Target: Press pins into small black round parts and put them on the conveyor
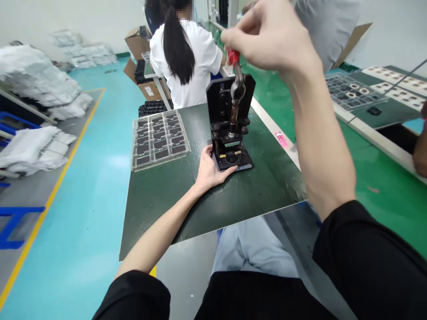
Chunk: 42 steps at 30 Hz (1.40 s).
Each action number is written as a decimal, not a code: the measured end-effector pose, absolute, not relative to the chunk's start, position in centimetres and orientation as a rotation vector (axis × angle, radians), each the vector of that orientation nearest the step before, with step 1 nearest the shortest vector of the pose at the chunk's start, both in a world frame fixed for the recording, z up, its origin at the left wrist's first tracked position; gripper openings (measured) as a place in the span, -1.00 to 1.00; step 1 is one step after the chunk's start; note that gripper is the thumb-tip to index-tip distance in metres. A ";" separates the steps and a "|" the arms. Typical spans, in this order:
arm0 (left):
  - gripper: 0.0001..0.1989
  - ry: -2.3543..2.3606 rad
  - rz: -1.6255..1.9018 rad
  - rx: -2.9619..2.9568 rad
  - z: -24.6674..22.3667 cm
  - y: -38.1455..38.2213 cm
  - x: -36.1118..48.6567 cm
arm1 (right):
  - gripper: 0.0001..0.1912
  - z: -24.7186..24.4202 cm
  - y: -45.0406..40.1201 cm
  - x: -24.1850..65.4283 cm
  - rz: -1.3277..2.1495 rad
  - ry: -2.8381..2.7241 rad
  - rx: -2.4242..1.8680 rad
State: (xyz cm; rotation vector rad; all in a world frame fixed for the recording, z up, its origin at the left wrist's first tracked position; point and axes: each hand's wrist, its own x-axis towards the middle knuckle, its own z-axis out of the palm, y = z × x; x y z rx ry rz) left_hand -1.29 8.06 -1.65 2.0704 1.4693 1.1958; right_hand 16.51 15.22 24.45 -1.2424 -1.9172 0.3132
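A black hand press [231, 111] stands upright on the green tabletop [160, 195]. My right hand [267, 35] is raised above it, fingers curled round the red handle [233, 56] of its lever. Down at the press's base [245, 162], my left hand [213, 171] rests against the left and front edges, thumb and fingers spread apart. A dark ring-shaped part [231, 158] lies on the base beneath the press head. Left of the press is a clear tray [187, 144] with several dark flat parts in its compartments.
A person in a white shirt [187, 62] sits just beyond the table. Cardboard boxes [150, 90] and stacked black trays stand behind the clear tray. A pale rail [273, 129] runs along the table's right side, with a pink item [281, 139] on it. Wrapped bundles [40, 80] lie far left.
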 end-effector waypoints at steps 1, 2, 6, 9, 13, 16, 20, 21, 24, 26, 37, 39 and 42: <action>0.09 1.470 1.195 2.067 -1.6 8.1 -1.3 | -0.50 24.7 16.8 16.6 0.331 -1.964 -1.371; 0.08 1.471 1.194 2.065 -1.6 8.1 -1.3 | -0.45 24.5 18.0 16.7 0.328 -1.985 -1.449; 0.07 1.481 1.195 2.065 -1.5 8.0 -1.4 | -0.47 19.8 18.6 18.7 0.251 -1.710 -1.358; 0.05 1.488 1.203 2.074 -1.3 8.0 -1.5 | -0.54 14.5 14.0 20.3 0.134 -1.568 -1.352; 0.03 1.474 1.192 2.091 -1.3 8.0 -1.8 | -0.53 8.4 6.3 19.2 0.370 -1.675 -1.628; 0.00 1.445 1.212 2.118 -1.6 8.3 -2.0 | -0.52 6.6 4.2 16.2 0.354 -1.774 -1.820; -0.07 1.412 1.251 2.152 -1.9 8.6 -2.1 | -0.36 7.0 5.4 13.1 0.310 -2.011 -2.011; -0.07 1.410 1.255 2.154 -2.0 8.6 -2.2 | -0.36 7.3 5.8 12.7 0.314 -2.042 -2.034; -0.09 1.401 1.255 2.157 -2.0 8.7 -2.3 | -0.45 7.9 6.4 12.8 0.333 -2.083 -2.043; -0.10 1.405 1.246 2.152 -1.9 8.7 -2.4 | -0.53 8.2 5.8 13.5 0.355 -2.089 -2.009; -0.01 1.504 1.196 2.142 -1.2 8.2 -2.5 | -0.55 3.8 -8.4 30.3 -0.123 -1.373 -2.264; -0.01 1.504 1.210 2.143 -1.3 8.2 -2.5 | -0.52 2.9 -9.2 34.7 -0.159 -1.305 -2.465; -0.01 1.501 1.208 2.142 -1.5 8.2 -2.5 | -0.62 2.3 -7.4 40.5 -0.068 -1.326 -2.522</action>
